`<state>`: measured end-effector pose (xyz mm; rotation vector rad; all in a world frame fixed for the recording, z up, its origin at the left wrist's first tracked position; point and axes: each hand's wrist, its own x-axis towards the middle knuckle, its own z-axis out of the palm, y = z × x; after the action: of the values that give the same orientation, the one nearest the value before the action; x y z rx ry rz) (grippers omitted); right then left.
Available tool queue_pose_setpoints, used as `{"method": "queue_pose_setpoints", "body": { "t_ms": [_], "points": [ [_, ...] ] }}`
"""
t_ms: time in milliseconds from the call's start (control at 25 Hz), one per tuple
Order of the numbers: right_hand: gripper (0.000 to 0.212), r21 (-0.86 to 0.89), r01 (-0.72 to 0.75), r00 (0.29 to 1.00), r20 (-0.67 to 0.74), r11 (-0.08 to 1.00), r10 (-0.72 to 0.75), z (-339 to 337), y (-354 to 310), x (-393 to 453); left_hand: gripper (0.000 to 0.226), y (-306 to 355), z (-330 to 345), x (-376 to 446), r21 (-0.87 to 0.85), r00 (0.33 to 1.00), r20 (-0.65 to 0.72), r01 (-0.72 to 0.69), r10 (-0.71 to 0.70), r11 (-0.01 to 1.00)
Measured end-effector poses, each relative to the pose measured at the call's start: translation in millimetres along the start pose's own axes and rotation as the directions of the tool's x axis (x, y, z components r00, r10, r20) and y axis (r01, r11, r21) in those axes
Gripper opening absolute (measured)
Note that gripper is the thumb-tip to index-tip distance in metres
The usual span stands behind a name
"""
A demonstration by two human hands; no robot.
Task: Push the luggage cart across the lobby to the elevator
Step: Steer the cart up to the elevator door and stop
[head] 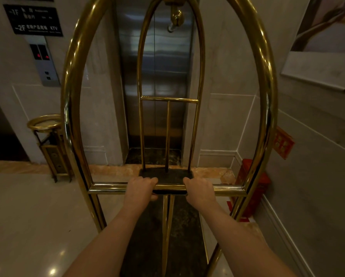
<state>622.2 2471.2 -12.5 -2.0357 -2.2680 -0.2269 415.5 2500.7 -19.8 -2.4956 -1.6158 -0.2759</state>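
A brass luggage cart (71, 100) with tall arched tubes fills the view, its dark platform empty below. My left hand (140, 186) and my right hand (199, 187) both grip the cart's horizontal handle bar (107, 187), close together near its middle. Straight ahead, seen through the arches, stand the steel elevator doors (161, 66), closed. The cart's far end points at the doorway, just short of the dark stone threshold (135, 156).
A brass ashtray bin (51, 144) stands left of the elevator. The call panel (44, 60) with red indicators hangs on the left wall under a floor sign (33, 20). A red box (253, 188) sits on the floor by the right wall, close to the cart.
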Motion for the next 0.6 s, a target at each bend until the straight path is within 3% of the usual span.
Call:
{"method": "queue_pose_setpoints", "body": {
  "t_ms": [600],
  "points": [
    [0.023,0.018,0.002,1.000,0.030,1.000,-0.002,-8.1,-2.1,-9.4,0.038,-0.8,6.7,-5.9,-0.057,1.000,-0.031,0.001,-0.003,0.998]
  ]
}}
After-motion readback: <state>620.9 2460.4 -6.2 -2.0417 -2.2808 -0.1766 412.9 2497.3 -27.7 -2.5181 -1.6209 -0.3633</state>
